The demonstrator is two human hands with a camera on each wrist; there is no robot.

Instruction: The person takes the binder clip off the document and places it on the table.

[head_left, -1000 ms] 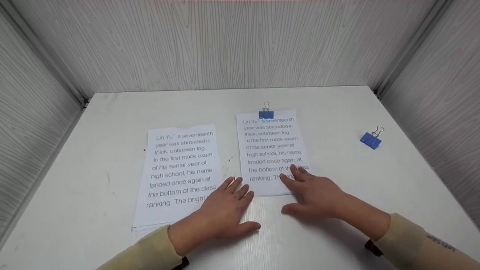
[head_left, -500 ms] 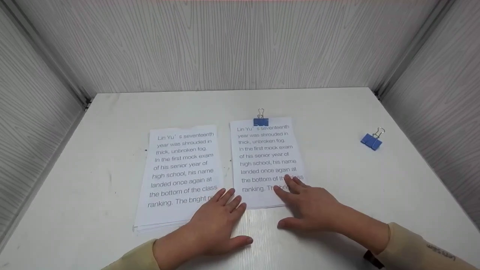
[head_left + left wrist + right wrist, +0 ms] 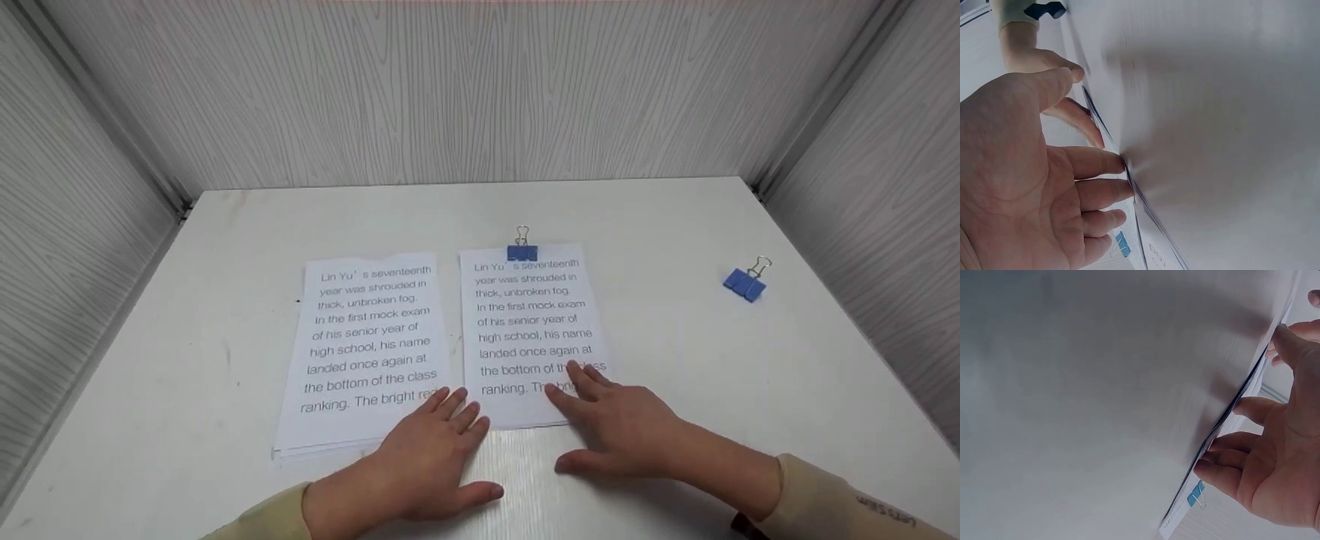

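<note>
Two printed paper stacks lie side by side in the head view. The right stack (image 3: 525, 322) has a blue binder clip (image 3: 523, 253) on its top edge; the left stack (image 3: 367, 337) carries no clip. My left hand (image 3: 427, 457) lies palm down, fingers spread, over the left stack's lower right corner, fingertips reaching the gap between the stacks. My right hand (image 3: 622, 427) rests its fingertips on the right stack's lower right part, thumb on the table. In the right wrist view the fingers of my right hand (image 3: 1275, 444) are extended at the paper edge.
A second blue binder clip (image 3: 745, 284) lies on the white table (image 3: 675, 225) at the right. Wood-patterned panels (image 3: 465, 90) stand behind the table and on both sides.
The clipped stack has slid towards me and slightly left, with both hands moving nearer too. The unclipped stack and the loose clip look almost unmoved apart from a slight view shift.
</note>
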